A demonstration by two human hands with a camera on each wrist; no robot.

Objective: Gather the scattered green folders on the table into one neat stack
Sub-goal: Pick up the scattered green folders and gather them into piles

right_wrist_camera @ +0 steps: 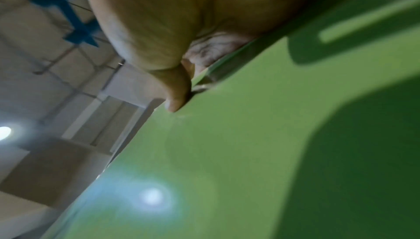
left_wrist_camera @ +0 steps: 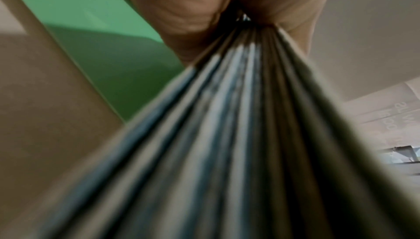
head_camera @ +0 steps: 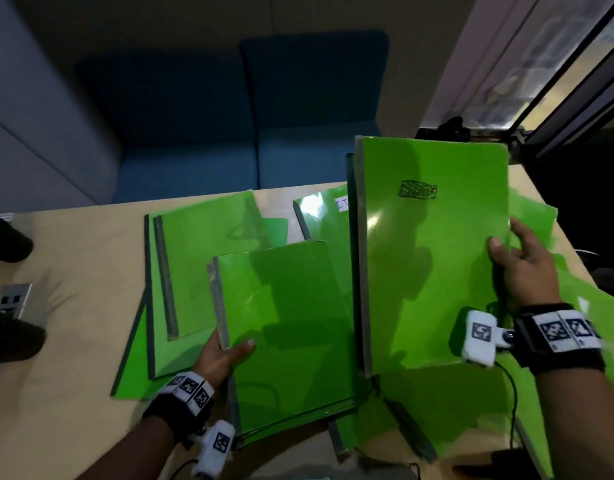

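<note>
My left hand point(head_camera: 226, 351) grips a bundle of several green folders point(head_camera: 284, 327) by its grey spine edge, thumb on top, raised over the table. The left wrist view shows the bundle's layered edges point(left_wrist_camera: 227, 135) running out from my palm. My right hand point(head_camera: 520, 268) pinches the right edge of a large green folder point(head_camera: 433, 244) with a scribbled mark, tilted up off the table; its thumb point(right_wrist_camera: 177, 97) presses the cover point(right_wrist_camera: 250, 144). More green folders lie flat at the left point(head_camera: 191, 265), behind point(head_camera: 319, 216) and under my right arm point(head_camera: 575, 299).
The wooden table point(head_camera: 73, 289) has a power socket plate point(head_camera: 13, 301) at its left edge. A blue sofa point(head_camera: 229, 116) stands beyond the far edge, and a window frame point(head_camera: 558, 81) is at the upper right. A dark cable point(head_camera: 513, 403) trails from my right wrist.
</note>
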